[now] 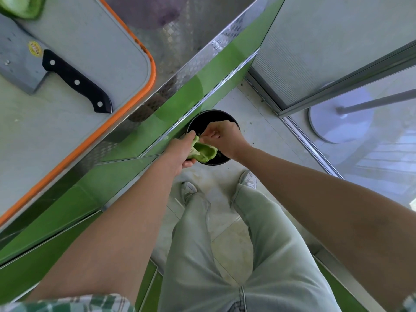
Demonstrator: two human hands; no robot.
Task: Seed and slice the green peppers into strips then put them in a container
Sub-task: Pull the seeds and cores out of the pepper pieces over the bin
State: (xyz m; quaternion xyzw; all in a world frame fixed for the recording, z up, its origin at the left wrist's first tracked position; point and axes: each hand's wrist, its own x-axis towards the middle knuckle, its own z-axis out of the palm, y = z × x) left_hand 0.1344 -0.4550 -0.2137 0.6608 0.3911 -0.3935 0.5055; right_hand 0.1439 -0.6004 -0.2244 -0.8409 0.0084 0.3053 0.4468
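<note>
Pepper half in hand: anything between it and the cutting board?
Nothing visible. The left hand holds the pepper half over the black bin on the floor; the cutting board has bare surface beside the cleaver.

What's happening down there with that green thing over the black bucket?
Someone is seeding a pepper half over a black bin on the floor. The left hand holds it and the right hand pinches at its upper end. Up on the counter, a cleaver lies untouched on the cutting board, with another pepper piece by its blade.
</note>
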